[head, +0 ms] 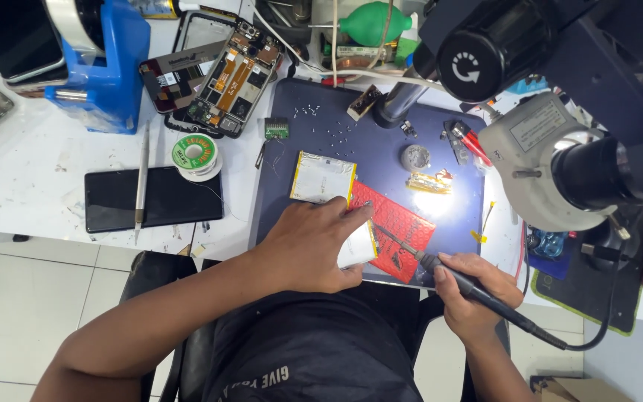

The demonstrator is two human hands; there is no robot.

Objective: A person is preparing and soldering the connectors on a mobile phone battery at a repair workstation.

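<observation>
Your left hand (308, 246) lies palm down and loosely spread on a white flat pack (357, 246) at the near edge of the dark work mat (299, 141), fingertips reaching far and right toward the red board (396, 227). It presses rather than grips; most of the pack is hidden under the hand.

Your right hand (474, 294) is closed around the handle of the soldering iron (455, 277), pen fashion. The iron's long axis runs from near right to far left, and its tip points at the spot just beyond your left fingertips, where the pack and the red board meet. The left hand is the nearer of the two to that spot. Whether the tip touches anything there is hard to make out.

A second silver pack (323, 177) lies just beyond the left hand, touching the red board's far corner. The microscope head (560, 112) cuts off the far right of the mat, and its lamp glare washes out the area near the gold strip (429, 182). The solder spool (195, 155) and a dark phone (154, 197) sit well to the left, off the mat.
</observation>
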